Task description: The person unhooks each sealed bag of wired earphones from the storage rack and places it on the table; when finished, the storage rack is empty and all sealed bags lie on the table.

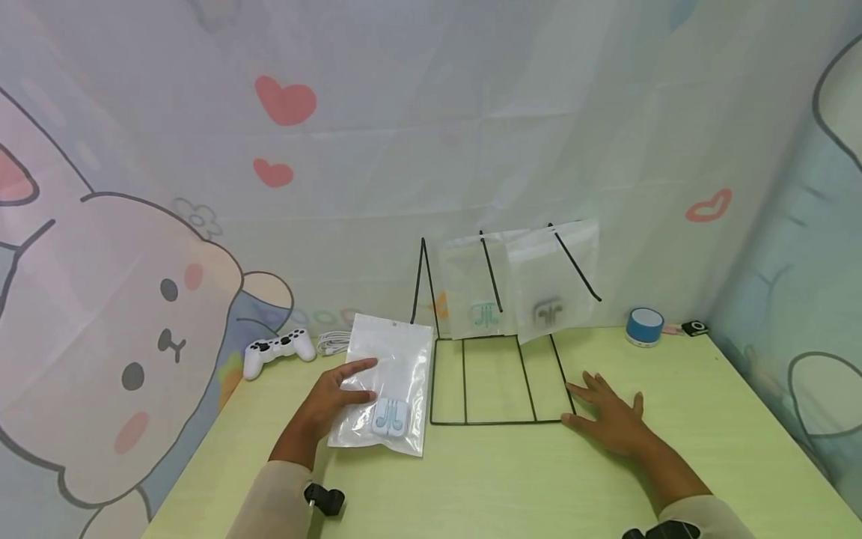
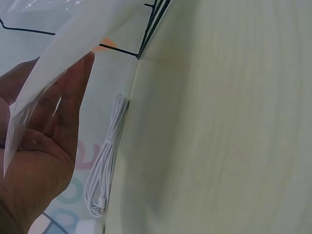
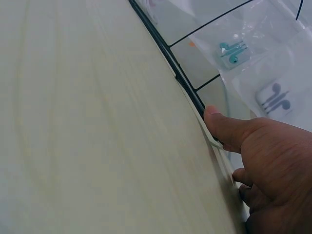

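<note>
My left hand (image 1: 330, 400) holds a clear zip bag (image 1: 397, 344) by its left side, raised off the table. Inside the bag is a white case with blue earphones (image 1: 390, 417). In the left wrist view, the bag's edge (image 2: 29, 102) passes between the thumb and fingers. To its right stands a black wire display rack (image 1: 498, 424) with three upright prongs. Two similar bags hang on it, one with green earphones (image 1: 485, 315), one with grey earphones (image 1: 548, 311). My right hand (image 1: 609, 419), fingers spread, touches the rack's front right corner; its thumb (image 3: 219, 124) rests on the frame.
A white game controller (image 1: 279, 350) and a coiled white cable (image 1: 334, 343) lie at the back left of the table (image 1: 471, 486). At the back right are a blue cylinder (image 1: 644, 326) and a small black gadget (image 1: 694, 328). A printed cloth (image 1: 438, 112) hangs behind.
</note>
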Tool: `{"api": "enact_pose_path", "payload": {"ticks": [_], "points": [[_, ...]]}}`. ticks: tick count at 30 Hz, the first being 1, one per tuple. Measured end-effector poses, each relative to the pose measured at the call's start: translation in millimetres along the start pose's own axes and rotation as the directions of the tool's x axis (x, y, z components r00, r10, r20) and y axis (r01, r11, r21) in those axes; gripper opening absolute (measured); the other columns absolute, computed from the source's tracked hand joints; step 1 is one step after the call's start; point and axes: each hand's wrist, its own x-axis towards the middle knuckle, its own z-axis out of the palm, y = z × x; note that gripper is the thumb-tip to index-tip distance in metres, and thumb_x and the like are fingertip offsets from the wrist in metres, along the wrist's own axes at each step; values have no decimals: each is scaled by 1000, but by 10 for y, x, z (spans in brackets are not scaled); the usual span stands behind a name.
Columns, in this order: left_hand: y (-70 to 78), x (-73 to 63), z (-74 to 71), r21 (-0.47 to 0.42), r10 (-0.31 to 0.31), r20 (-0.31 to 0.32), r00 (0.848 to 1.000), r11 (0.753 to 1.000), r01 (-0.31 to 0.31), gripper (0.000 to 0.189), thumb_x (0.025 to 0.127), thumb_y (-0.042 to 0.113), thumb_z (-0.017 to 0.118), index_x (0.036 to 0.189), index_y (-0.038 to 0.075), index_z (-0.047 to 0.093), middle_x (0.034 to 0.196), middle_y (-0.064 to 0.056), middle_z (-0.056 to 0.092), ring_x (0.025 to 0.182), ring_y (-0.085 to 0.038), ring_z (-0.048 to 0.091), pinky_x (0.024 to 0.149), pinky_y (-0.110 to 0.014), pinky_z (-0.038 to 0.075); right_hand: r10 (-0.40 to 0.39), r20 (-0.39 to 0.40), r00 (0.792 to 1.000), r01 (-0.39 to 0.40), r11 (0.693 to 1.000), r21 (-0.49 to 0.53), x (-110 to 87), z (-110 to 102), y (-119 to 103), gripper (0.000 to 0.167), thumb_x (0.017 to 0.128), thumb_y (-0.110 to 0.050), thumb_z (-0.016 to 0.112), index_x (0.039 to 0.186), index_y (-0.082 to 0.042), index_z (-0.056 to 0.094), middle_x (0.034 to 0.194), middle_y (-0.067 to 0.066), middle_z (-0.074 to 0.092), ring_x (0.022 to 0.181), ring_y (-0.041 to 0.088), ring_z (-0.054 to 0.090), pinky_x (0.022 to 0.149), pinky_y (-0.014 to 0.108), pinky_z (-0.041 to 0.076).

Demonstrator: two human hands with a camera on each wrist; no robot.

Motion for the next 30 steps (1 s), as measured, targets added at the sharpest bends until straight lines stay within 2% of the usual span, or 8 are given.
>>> {"api": "enact_pose_path", "payload": {"ticks": [4, 7, 9, 14, 19, 24, 30], "points": [[-65, 63, -2, -14, -7, 14, 1000, 1000, 8, 73, 89, 3, 87, 156, 15, 62, 160, -20, 55, 111, -16, 69, 86, -24, 61, -6, -3, 1000, 6, 1000, -5, -5, -6, -13, 75, 100, -52, 76, 160, -12, 56, 175, 32, 29, 163, 60, 18, 110, 96, -11], [-109, 93, 5, -22, -26, 13, 1000, 999, 26, 71, 88, 2, 87, 155, 14, 63, 159, -21, 58, 117, -18, 68, 87, -23, 60, -9, -6, 1000, 9, 1000, -5, -10, -10, -22, 75, 99, -52, 76, 159, -12, 57, 175, 32, 29, 163, 60, 19, 109, 97, -10], [-139, 97, 9, -11, -38, 14, 999, 999, 38, 71, 88, 1, 87, 154, 12, 64, 161, -21, 56, 125, -23, 65, 93, -25, 58, -6, -1, 1000, 6, 1000, -1, -16, -5, -31, 75, 99, -51, 76, 160, -11, 57, 175, 32, 29, 163, 60, 18, 110, 96, -11], [-208, 66, -1, 37, -56, -9, 998, 998, 57, 68, 86, -1, 88, 150, 8, 67, 171, -19, 45, 150, -32, 46, 118, -39, 43, -1, 8, 1000, 1, 1000, 7, -24, 1, -44, 76, 100, -52, 75, 161, -11, 55, 176, 32, 27, 163, 60, 16, 111, 95, -14], [-225, 34, -21, 57, -59, -5, 998, 997, 59, 67, 85, -2, 89, 148, 6, 68, 171, -21, 45, 154, -37, 42, 128, -54, 34, -7, 0, 1000, 7, 1000, 4, -21, -16, -30, 76, 100, -52, 74, 161, -11, 55, 176, 33, 26, 163, 61, 16, 110, 95, -15], [-212, 1, -41, 144, -34, -12, 999, 989, 36, 66, 82, 2, 92, 144, 4, 71, 169, -22, 49, 158, -41, 40, 133, -63, 27, 0, 8, 1000, 0, 1000, 18, -21, -10, -21, 76, 100, -53, 75, 161, -11, 55, 176, 33, 26, 164, 61, 15, 111, 94, -17], [-189, -25, -61, 318, 5, -30, 1000, 948, 4, 68, 81, 10, 95, 144, 6, 71, 165, -24, 53, 158, -46, 42, 131, -66, 30, -3, 6, 1000, 3, 1000, 9, -16, 0, -17, 76, 100, -53, 75, 161, -11, 55, 176, 32, 26, 163, 61, 16, 111, 95, -15]]}}
